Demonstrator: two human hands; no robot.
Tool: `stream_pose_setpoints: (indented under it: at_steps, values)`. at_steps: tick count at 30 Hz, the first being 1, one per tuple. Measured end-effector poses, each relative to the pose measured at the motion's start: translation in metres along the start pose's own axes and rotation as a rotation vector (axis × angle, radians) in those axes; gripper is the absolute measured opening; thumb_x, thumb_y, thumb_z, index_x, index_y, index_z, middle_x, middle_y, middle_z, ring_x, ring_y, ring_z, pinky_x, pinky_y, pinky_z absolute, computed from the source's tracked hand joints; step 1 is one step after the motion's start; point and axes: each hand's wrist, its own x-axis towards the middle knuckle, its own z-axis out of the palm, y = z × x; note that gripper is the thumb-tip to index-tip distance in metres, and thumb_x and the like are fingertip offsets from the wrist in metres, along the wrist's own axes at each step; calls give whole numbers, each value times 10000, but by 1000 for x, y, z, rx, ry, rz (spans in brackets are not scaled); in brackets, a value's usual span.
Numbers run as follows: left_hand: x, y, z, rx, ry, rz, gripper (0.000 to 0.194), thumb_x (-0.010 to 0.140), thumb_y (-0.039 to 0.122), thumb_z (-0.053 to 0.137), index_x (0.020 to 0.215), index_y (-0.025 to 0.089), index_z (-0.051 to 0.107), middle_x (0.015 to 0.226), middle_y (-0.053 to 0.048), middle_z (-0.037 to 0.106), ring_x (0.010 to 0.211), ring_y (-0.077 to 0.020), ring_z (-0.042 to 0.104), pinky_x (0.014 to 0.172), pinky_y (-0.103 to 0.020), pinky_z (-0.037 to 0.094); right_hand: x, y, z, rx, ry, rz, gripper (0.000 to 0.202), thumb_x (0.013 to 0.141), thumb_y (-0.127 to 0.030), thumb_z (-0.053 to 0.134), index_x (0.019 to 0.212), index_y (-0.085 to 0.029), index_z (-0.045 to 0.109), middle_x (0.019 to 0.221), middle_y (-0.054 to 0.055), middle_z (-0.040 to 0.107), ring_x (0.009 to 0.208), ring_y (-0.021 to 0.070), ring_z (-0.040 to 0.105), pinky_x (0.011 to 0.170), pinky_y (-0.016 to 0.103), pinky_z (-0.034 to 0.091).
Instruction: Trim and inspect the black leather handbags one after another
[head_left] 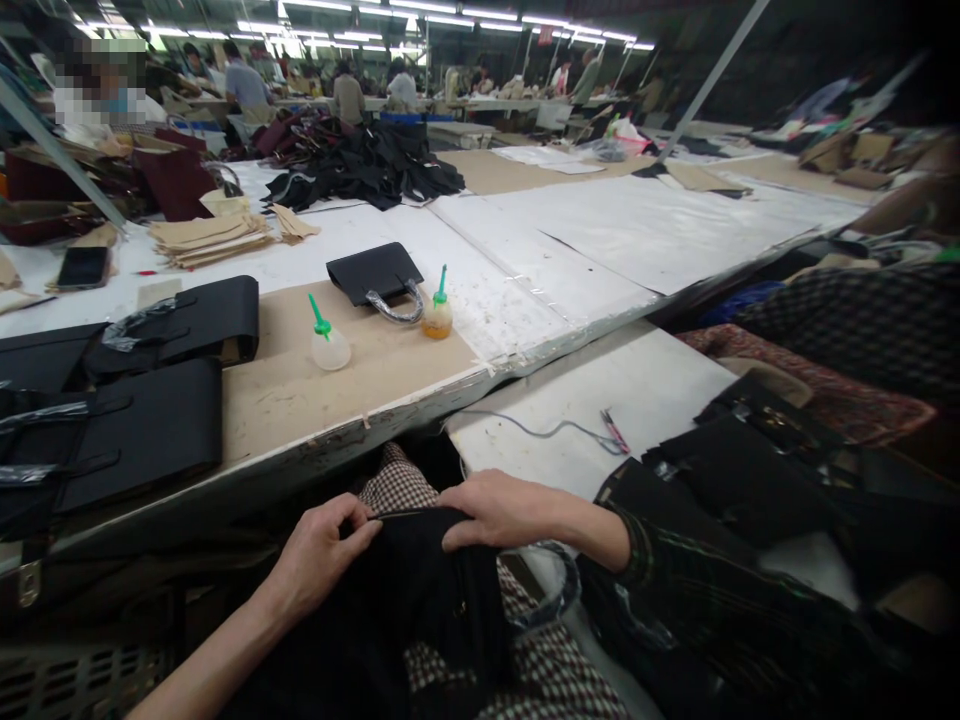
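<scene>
A black fabric piece (427,570), looking like a bag, lies over the checkered cloth on my lap. My left hand (326,550) pinches its top edge at the left corner, thumb and fingers together. At the right part of the same edge, my right hand (499,510) grips the fabric, thumb in front and fingers behind. A clear-wrapped handle (562,590) curves out beside the fabric, below my right wrist. The lower part of the black piece is dark and hard to make out.
Black handbags (150,420) lie on the table at left, near a small black bag (375,275) and two green-tipped bottles (330,348). A pink tool (615,430) and dark pieces (750,480) lie on the right-hand surface. People work in the background.
</scene>
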Motion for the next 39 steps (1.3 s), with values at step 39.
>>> stream_pose_setpoints:
  at_steps: [39]
  values:
    - [-1, 9, -5, -41, -73, 0, 168, 847, 310, 624, 732, 197, 575, 976, -20, 686, 923, -194, 618, 838, -279, 438, 18, 6, 1, 234, 47, -109, 216, 843, -218, 629, 1025, -171, 736, 841, 13, 717, 731, 151, 604, 652, 221, 401]
